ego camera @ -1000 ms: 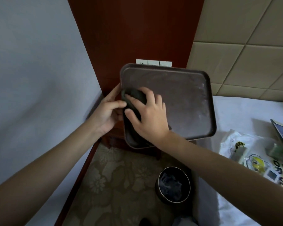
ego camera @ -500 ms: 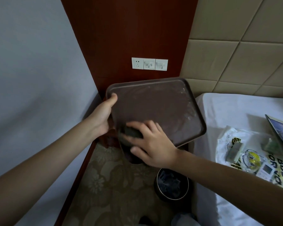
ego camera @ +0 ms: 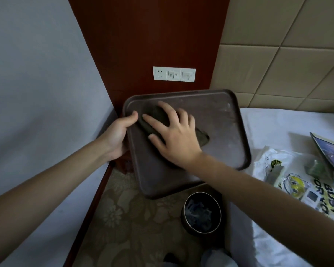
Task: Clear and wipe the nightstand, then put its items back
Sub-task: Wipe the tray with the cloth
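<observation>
A dark brown rectangular tray (ego camera: 220, 120) is held in the air in front of the wood wall panel, tilted toward me. My left hand (ego camera: 118, 135) grips its left rim, thumb on top. My right hand (ego camera: 175, 135) lies flat on the tray's upper left part and presses a dark green cloth (ego camera: 158, 118) against it; one end of the cloth sticks out to the right of the hand. The nightstand is mostly hidden behind the tray and my left hand.
A round bin (ego camera: 201, 213) with a dark liner stands on the patterned carpet below the tray. On the white bed (ego camera: 274, 128) at right lie a printed plastic bag (ego camera: 297, 182), small packets and a framed picture (ego camera: 330, 151). Wall sockets (ego camera: 174, 74) sit above the tray.
The tray has tipped flatter and lower. My right hand with the cloth slid down to the tray's lower left edge, then back up onto its upper left surface. My left hand kept its hold.
</observation>
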